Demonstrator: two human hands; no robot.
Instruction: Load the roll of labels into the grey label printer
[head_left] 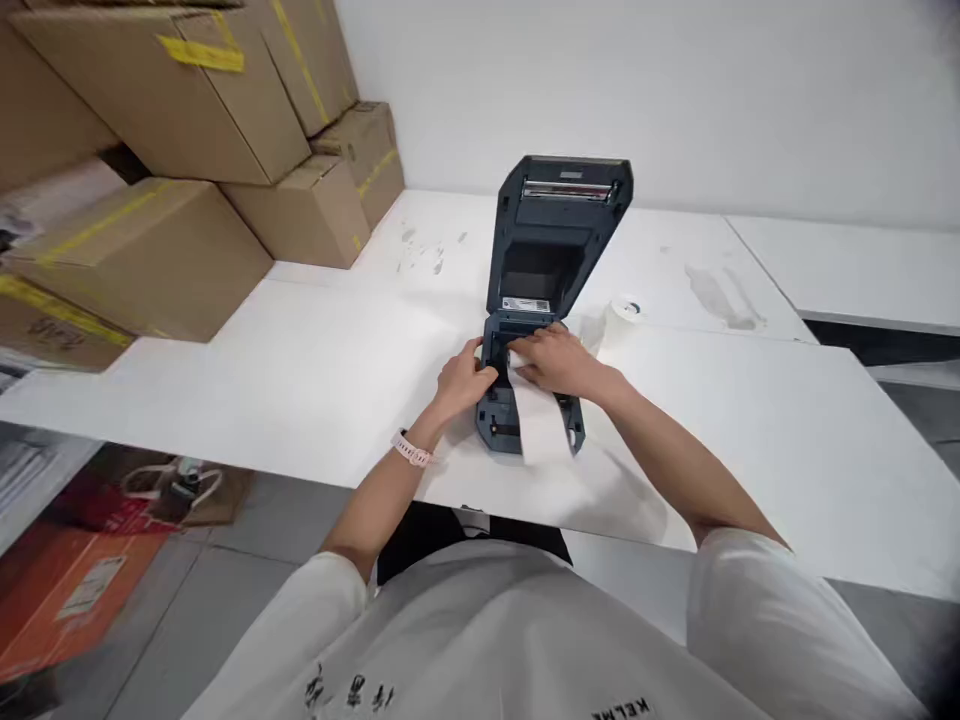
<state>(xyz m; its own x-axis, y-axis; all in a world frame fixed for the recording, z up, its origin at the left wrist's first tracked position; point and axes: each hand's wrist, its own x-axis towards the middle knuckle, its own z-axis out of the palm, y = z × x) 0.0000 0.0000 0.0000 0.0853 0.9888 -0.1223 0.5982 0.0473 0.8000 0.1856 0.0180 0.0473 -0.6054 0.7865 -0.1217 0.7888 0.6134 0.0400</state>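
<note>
A dark label printer (501, 412) stands on the white table with its lid (559, 215) raised and tilted back. Inside its bay sits a roll of white label paper (517, 362), and a strip of that paper (541, 425) runs out over the printer's front edge. My right hand (555, 360) is closed over the roll, its fingers curled down into the bay. At the printer's left side is my left hand (465, 380), gripping the edge of the base with the thumb over the rim. My right fingers hide much of the roll.
Behind the printer to the right, another white roll (622, 318) stands on the table (720, 430). Cardboard boxes (142, 250) are stacked at the left against the wall. An orange box (82, 595) lies on the floor at lower left.
</note>
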